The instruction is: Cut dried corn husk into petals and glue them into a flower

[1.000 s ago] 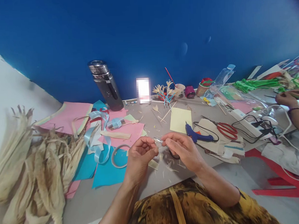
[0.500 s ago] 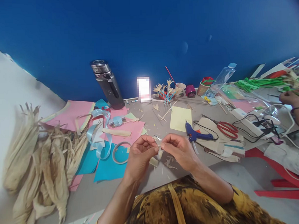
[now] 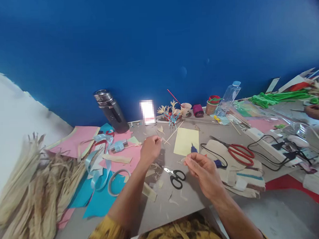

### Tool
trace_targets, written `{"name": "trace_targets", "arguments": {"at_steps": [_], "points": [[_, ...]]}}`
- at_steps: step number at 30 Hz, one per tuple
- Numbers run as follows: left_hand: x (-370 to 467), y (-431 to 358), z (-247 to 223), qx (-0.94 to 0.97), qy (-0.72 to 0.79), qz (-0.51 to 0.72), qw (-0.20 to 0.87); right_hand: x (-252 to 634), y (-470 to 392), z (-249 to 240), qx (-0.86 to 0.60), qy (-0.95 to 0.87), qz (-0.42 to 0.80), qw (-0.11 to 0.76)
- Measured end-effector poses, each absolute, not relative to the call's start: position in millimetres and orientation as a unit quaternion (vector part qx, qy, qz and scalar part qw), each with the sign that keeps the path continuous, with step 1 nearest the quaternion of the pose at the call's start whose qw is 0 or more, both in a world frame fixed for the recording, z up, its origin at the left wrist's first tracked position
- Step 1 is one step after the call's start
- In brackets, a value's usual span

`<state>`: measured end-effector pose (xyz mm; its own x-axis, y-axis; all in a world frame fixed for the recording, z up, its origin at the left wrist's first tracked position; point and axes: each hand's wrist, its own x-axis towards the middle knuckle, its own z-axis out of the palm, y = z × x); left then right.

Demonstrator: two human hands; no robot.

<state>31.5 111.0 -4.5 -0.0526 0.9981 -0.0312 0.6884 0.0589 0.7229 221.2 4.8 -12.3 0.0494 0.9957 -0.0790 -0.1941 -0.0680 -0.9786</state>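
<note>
My left hand (image 3: 150, 150) reaches over the middle of the table, its fingers closed near some thin pale sticks (image 3: 173, 133); what it holds, if anything, is too small to name. On the right, my right hand (image 3: 201, 168) pinches a small pale scrap (image 3: 181, 161) between thumb and fingers. Black-handled scissors (image 3: 175, 176) lie between my forearms, beside husk scraps (image 3: 150, 192). A blue glue gun (image 3: 193, 148) is partly hidden behind my right hand. Husk flowers with blue stems (image 3: 171, 114) stand near the wall.
Dried husks (image 3: 39, 193), coloured paper (image 3: 99, 201) and a tape roll (image 3: 111, 184) lie left. A dark flask (image 3: 113, 114) stands behind. Red-handled scissors (image 3: 241, 154), a cloth (image 3: 245, 175) and a power strip (image 3: 267, 143) lie right. Another person's hand (image 3: 316, 112) is at the far right.
My hands have moved apart, the left one forward and the right one slightly down and to the right. The black-handled scissors now show between them. The camera view has shifted.
</note>
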Motion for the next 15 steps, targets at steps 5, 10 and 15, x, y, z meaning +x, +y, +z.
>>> {"name": "trace_targets", "arguments": {"at_steps": [5,10,15], "points": [[59.4,184.5,-35.1,0.586,0.749,0.216,0.223,243.7,1.9,-22.3,-0.494,-0.41,0.556,0.528],[69.6,204.3,-55.2,0.561,0.779,0.211,0.187,264.6,0.7,-30.0,-0.504,-0.404,0.546,0.533],[65.2,205.6,-52.8,0.551,0.768,0.261,0.196,267.0,4.4,-31.3,-0.503,-0.4,0.552,0.531]]}}
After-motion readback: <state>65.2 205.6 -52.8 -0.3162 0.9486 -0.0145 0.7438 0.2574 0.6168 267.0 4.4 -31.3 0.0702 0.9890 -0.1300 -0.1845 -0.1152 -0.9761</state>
